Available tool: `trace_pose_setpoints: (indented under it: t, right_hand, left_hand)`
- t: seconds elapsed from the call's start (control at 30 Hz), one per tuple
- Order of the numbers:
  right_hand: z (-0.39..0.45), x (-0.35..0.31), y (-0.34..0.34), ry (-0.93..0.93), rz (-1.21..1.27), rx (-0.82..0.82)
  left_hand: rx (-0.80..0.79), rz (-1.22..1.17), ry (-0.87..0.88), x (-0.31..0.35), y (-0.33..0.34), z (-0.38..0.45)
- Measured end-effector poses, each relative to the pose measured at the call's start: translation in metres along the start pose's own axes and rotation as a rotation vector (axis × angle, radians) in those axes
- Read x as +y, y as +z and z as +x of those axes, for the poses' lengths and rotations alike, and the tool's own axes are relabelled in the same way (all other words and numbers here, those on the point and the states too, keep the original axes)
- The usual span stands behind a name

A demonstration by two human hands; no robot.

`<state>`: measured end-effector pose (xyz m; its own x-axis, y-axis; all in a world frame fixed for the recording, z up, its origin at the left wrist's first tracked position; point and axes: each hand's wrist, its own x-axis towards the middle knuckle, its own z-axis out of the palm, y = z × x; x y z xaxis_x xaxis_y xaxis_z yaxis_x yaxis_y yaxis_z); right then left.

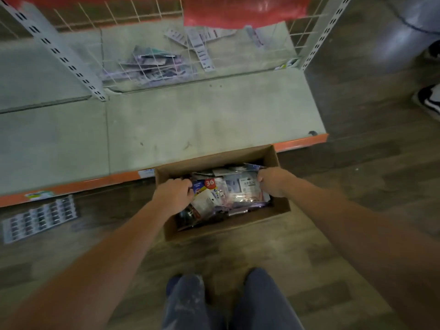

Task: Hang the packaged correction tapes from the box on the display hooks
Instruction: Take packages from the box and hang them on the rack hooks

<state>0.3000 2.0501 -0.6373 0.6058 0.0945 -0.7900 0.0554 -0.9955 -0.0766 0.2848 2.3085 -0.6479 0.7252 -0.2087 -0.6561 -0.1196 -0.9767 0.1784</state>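
An open cardboard box [283, 206] stands on the floor against the shelf base, full of packaged correction tapes [238, 189]. Both my hands are inside it. My left hand [175, 195] has its fingers curled round packages at the box's left side. At the right side, my right hand [271, 182] grips the edge of a clear package. Hanging packages [202, 46] show on the wire grid [133, 17] at the back of the shelf; the hooks themselves are too blurred to make out.
A grey shelf base [190, 115] with an orange front edge [71, 186] lies beyond the box. Loose packages [147, 65] are piled at its back. A card of items [40, 217] lies on the floor at left. Another person's shoes [428, 98] are at right.
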Motion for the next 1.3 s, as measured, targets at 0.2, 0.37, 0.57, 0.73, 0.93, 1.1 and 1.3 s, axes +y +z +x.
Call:
trace_pose_setpoints:
  t: [0.2,0.37,0.57,0.73,0.93,1.1,1.3]
  right_hand:
    - [0.118,0.012,0.092,0.12,0.22,0.055]
    - [0.197,0.014,0.146,0.161,0.275,0.065]
    - [0.244,0.017,0.164,0.239,0.337,0.038]
    - [0.252,0.016,0.158,0.274,0.406,-0.035]
    - [0.258,0.012,0.172,0.344,0.333,0.035]
    - [0.255,0.01,0.17,0.309,0.462,0.033]
    - [0.24,0.016,0.162,0.292,0.714,0.092]
  left_hand:
    - [-0.022,0.037,-0.018,-0.015,0.095,0.108]
    - [-0.049,0.021,-0.073,-0.015,0.142,0.172]
    - [0.036,-0.039,-0.144,-0.025,0.174,0.213]
    - [0.032,-0.078,-0.195,-0.029,0.189,0.234]
    - [0.141,-0.148,-0.158,-0.031,0.185,0.219]
    - [0.069,-0.572,-0.253,-0.032,0.175,0.209]
    - [-0.073,-0.724,-0.094,-0.026,0.178,0.202]
